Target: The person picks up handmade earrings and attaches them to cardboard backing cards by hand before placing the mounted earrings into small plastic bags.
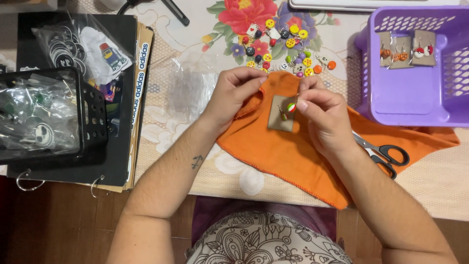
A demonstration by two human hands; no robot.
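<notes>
A small brown card [279, 117] lies on an orange cloth [288, 156] in the middle of the table. My right hand [325, 117] pinches a small round earring charm [291, 107], red, white and green, over the card. A second dark charm [283, 116] hangs against the card. My left hand [234, 93] rests on the cloth's left corner, fingers curled beside the card's top edge. Whether it pinches anything I cannot tell.
Several small colourful charms [283, 46] lie on the floral tablecloth behind the hands. A purple basket [410, 98] at right holds carded earrings [405, 49]. Black-handled scissors [386, 154] lie on the cloth. A black crate [93, 117] of plastic bags stands left on a dark binder [122, 156].
</notes>
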